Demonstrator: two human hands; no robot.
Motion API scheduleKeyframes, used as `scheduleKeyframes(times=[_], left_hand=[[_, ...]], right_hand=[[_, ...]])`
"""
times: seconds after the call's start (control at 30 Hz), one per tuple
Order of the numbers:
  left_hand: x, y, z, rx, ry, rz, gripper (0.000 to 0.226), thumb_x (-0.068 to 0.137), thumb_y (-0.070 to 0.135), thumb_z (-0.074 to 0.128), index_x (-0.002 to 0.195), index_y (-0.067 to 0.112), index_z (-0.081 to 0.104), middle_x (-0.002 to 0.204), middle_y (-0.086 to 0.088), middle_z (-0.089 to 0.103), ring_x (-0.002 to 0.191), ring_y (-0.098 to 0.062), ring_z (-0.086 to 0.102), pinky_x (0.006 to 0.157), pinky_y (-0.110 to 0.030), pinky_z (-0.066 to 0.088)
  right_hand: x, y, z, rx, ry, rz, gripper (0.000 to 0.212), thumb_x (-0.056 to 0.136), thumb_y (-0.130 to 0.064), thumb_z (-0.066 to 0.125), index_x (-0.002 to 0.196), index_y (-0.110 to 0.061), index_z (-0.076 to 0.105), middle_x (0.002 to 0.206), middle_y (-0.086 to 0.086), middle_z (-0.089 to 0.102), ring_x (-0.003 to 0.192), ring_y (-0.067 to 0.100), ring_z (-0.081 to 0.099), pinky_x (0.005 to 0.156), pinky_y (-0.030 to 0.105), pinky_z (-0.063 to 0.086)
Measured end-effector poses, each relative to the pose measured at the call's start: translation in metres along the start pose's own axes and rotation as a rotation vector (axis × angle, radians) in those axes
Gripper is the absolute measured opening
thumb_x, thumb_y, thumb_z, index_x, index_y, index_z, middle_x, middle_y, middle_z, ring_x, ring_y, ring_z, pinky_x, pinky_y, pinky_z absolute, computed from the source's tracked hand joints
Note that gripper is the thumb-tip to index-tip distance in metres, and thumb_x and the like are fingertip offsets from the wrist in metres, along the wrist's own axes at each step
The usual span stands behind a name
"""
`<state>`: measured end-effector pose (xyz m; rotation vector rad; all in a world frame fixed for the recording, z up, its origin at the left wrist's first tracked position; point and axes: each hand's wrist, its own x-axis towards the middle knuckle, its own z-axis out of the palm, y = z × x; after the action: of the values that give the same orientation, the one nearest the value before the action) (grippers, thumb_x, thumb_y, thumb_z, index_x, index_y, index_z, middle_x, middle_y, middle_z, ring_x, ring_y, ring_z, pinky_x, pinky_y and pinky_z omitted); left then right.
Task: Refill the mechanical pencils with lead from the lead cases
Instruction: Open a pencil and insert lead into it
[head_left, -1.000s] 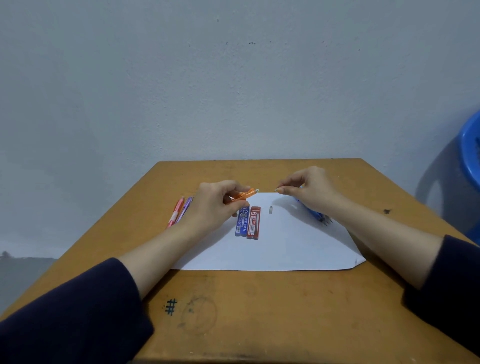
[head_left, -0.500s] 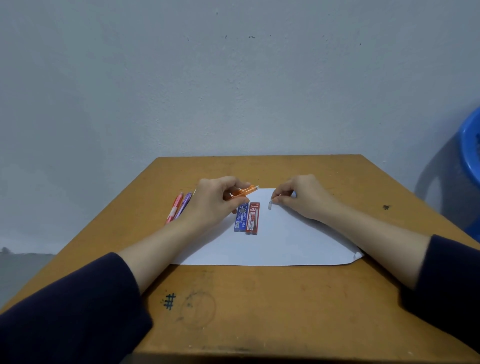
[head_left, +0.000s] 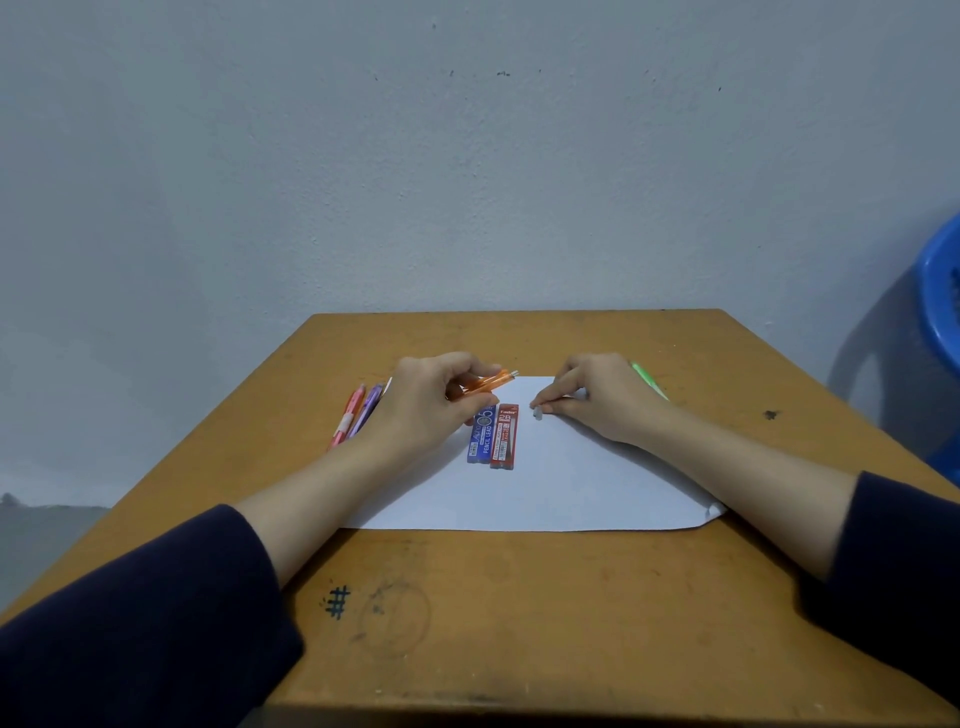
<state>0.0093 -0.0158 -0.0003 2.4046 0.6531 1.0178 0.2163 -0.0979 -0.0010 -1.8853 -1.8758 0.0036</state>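
Note:
My left hand (head_left: 434, 400) grips an orange mechanical pencil (head_left: 491, 383) just above the white paper (head_left: 561, 483), its open end pointing right. A blue lead case (head_left: 480, 435) and a red lead case (head_left: 505, 436) lie side by side on the paper below that hand. My right hand (head_left: 602, 397) rests low on the paper, its fingertips pinching a small grey cap (head_left: 538, 413) that touches the sheet. A pink pencil (head_left: 347, 418) and a purple pencil (head_left: 366, 408) lie left of my left hand. Behind my right hand a green pencil (head_left: 649, 382) shows.
The wooden desk (head_left: 519, 613) ends at a grey wall behind. Pen marks sit near its front edge. A blue plastic chair (head_left: 943, 312) stands off the right side.
My right hand came down and left from beside the pencil's end to the paper, taking hold of the small grey cap there. The left hand kept the orange pencil almost still.

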Motion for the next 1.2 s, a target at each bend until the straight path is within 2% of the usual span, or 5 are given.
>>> scheduleKeyframes(times=[0.33, 0.47, 0.6, 0.73, 1.2], left_hand=[[0.0, 0.002, 0.0, 0.008, 0.007, 0.002, 0.026, 0.081, 0.007, 0.074, 0.106, 0.014, 0.072, 0.096, -0.005, 0.073, 0.068, -0.005, 0.063, 0.058, -0.008, 0.044], [-0.001, 0.004, 0.0, 0.013, 0.004, 0.01, 0.025, 0.08, 0.007, 0.075, 0.104, 0.013, 0.073, 0.104, -0.001, 0.073, 0.073, 0.001, 0.062, 0.064, -0.007, 0.045], [-0.003, 0.008, -0.001, 0.012, 0.026, 0.023, 0.023, 0.078, 0.006, 0.076, 0.101, 0.008, 0.074, 0.107, 0.001, 0.072, 0.068, 0.01, 0.06, 0.064, -0.003, 0.043], [-0.004, 0.013, 0.001, -0.033, 0.093, -0.001, 0.029, 0.078, 0.006, 0.076, 0.106, 0.009, 0.073, 0.101, -0.001, 0.073, 0.068, -0.008, 0.065, 0.065, -0.02, 0.053], [-0.01, 0.029, 0.006, -0.39, 0.095, -0.094, 0.04, 0.084, -0.002, 0.066, 0.116, 0.023, 0.064, 0.088, 0.002, 0.074, 0.078, -0.012, 0.073, 0.075, -0.026, 0.058]], right_hand=[[0.002, 0.002, 0.001, -0.061, -0.042, 0.01, 0.019, 0.092, -0.025, 0.06, 0.107, -0.029, 0.072, 0.103, 0.002, 0.064, 0.097, 0.02, 0.056, 0.082, 0.037, 0.043], [0.004, 0.003, -0.001, -0.003, 0.017, 0.042, 0.021, 0.09, -0.019, 0.063, 0.109, -0.022, 0.072, 0.1, 0.004, 0.066, 0.092, 0.018, 0.057, 0.068, 0.023, 0.033], [0.006, -0.004, -0.005, 0.278, 0.149, 0.144, 0.019, 0.086, -0.018, 0.068, 0.102, -0.025, 0.074, 0.087, -0.01, 0.066, 0.082, 0.003, 0.057, 0.069, 0.011, 0.038], [0.002, -0.02, -0.013, 0.621, 0.241, 0.209, 0.016, 0.081, -0.018, 0.074, 0.09, -0.031, 0.075, 0.083, -0.012, 0.072, 0.076, -0.007, 0.062, 0.076, 0.017, 0.048], [-0.007, -0.054, -0.019, 0.96, 0.312, 0.236, 0.016, 0.079, -0.003, 0.072, 0.088, -0.016, 0.071, 0.073, 0.003, 0.07, 0.066, 0.009, 0.065, 0.061, 0.017, 0.049]])
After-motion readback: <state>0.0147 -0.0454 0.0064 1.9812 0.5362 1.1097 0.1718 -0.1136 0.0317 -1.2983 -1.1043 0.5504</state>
